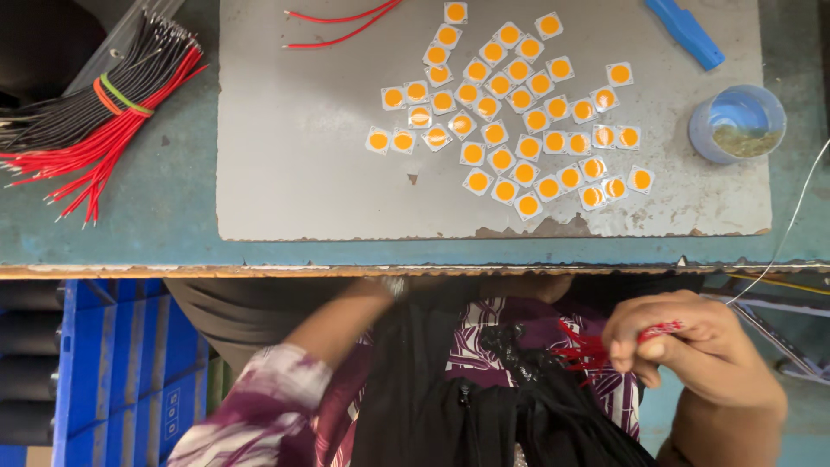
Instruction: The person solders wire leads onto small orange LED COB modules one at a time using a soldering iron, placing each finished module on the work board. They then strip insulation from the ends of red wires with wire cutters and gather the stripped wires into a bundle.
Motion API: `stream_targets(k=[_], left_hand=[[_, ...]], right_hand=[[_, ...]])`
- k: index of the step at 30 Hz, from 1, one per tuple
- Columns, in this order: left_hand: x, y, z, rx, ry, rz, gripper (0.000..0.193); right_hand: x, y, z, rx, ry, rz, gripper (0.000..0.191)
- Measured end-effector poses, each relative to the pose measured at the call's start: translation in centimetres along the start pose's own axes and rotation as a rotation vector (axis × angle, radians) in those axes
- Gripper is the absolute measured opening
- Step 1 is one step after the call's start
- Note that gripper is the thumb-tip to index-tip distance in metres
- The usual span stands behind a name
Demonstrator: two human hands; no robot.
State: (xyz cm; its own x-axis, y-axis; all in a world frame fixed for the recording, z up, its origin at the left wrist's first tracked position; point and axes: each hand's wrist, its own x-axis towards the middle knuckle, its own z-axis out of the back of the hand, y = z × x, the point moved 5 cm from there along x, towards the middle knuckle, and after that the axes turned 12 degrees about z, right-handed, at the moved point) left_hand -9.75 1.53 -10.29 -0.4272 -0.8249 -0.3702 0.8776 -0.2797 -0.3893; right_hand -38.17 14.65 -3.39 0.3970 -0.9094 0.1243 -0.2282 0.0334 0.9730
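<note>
My right hand [683, 346] is below the table edge, at my lap, with its fingers pinched on a small bunch of short red wires [588, 353]. My left hand is hidden: only its forearm [337, 324] shows, blurred, reaching under the table edge towards a black bag [450, 389] on my lap. On the table above lie several small white square chips with round orange centres [519, 112], spread loosely over a grey mat [294, 156]. Neither hand touches them.
A bundle of red and black wires [95, 112] tied with bands lies at the table's left. Two loose red wires [337, 26] lie at the mat's top. A blue tool handle [687, 33] and a small blue cup [737, 123] sit at the right. A blue crate [121, 363] stands below left.
</note>
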Motion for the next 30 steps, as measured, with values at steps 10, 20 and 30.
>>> stream_targets(k=[10,20,30], left_hand=[[-9.6,-14.5,1.0,-1.147,-0.119,-0.406,0.047],[-9.1,-16.6,-1.4,-1.153,-0.177,-0.5,0.023],[-7.2,-19.4,-1.1,-1.014,-0.225,-0.593,0.017]], right_hand=[[-0.5,1.7,-4.6,-0.548,-0.583,0.309,0.023],[-1.8,2.8,-5.3,-0.353,-0.588,0.466,0.023],[-5.3,1.5,-2.1,-0.244,-0.719,0.348,0.029]])
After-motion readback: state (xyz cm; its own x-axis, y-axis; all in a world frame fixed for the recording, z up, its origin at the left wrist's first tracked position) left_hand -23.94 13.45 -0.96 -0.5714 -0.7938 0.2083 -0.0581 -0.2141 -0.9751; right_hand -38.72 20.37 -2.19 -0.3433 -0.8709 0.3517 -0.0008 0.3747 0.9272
